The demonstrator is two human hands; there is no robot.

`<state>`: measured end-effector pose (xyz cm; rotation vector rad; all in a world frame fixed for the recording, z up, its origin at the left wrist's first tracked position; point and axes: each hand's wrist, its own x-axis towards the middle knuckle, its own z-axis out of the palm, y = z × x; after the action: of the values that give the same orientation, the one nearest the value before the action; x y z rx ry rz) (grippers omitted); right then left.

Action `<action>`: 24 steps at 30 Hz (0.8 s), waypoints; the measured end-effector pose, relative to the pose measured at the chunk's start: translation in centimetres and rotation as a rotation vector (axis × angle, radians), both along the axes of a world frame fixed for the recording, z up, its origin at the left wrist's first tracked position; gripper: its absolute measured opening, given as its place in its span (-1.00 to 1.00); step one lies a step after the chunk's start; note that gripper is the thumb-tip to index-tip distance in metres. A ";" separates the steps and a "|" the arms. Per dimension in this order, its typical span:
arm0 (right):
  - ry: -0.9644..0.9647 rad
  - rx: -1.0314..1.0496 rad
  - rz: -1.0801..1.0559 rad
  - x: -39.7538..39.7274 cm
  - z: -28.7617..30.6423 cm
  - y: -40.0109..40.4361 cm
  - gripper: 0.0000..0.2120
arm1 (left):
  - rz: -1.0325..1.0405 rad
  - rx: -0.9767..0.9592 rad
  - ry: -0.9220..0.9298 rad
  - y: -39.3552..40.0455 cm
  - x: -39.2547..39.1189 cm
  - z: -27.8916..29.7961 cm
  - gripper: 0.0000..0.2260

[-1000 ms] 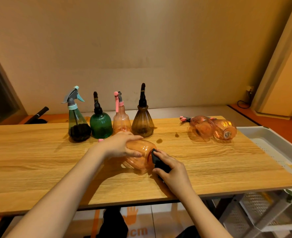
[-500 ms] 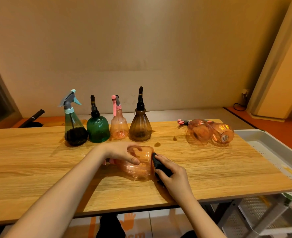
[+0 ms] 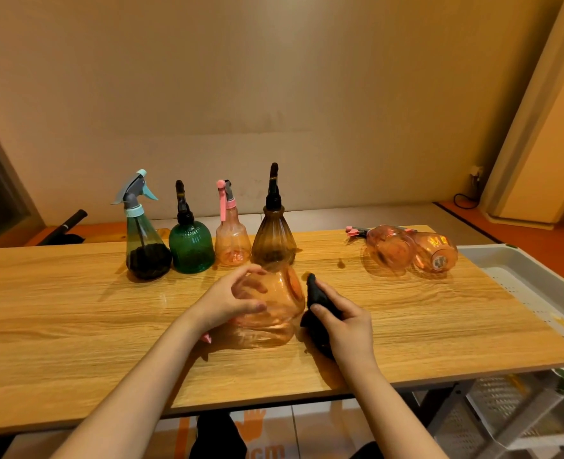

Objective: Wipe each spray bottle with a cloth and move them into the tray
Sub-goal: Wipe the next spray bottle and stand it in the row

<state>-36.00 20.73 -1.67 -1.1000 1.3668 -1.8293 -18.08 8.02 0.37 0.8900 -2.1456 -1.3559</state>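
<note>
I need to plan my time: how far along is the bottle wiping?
Nothing visible in the white tray yet. Two orange bottles lie near it, possibly wiped. In hand: the left hand grips an orange plastic spray bottle on its side, and the right hand holds a black cloth at its base. Four upright bottles remain.

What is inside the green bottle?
The green bottle stands upright on the table. Its glass looks dark and ribbed, and no liquid line shows, so it seems empty. The tinted wall hides the inside, so I cannot be sure.
</note>
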 end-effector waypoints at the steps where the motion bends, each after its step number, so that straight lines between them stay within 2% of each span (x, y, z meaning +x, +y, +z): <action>1: 0.009 -0.009 0.011 0.3 0.4 -0.3 -0.55 | 0.010 0.015 0.040 0.1 0.0 0.1 -0.24; 4: 0.104 -0.056 0.014 0.6 1.8 -1.3 -0.54 | 0.015 0.017 0.070 0.4 -0.1 0.2 -0.32; 8: 0.350 -0.091 0.056 0.5 3.1 -2.0 -0.52 | 0.008 0.020 0.078 0.5 -0.1 -0.2 -0.30; 12: 0.558 -0.160 0.047 0.2 1.9 -1.0 -0.52 | 0.024 0.021 0.096 0.1 0.0 -0.2 -0.23; 14: 0.561 -0.151 0.028 -0.1 1.0 -0.6 -0.53 | 0.036 0.012 0.086 0.0 -0.1 -0.4 -0.27; 17: 0.380 -0.001 0.032 -0.5 1.0 -1.2 -0.56 | 0.030 0.001 0.070 0.0 -0.3 -0.6 -0.34; 19: 0.330 0.041 0.033 -0.4 1.8 -2.1 -0.59 | 0.021 0.012 0.082 0.1 -0.3 -0.7 -0.33; 24: 0.463 -0.079 0.093 0.9 3.8 -2.3 -0.57 | 0.029 0.034 0.133 0.0 0.0 -0.2 -0.33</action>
<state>-35.06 18.40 2.10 -1.6757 1.4700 -1.6333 -18.06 8.06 0.17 0.8165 -2.0082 -1.4006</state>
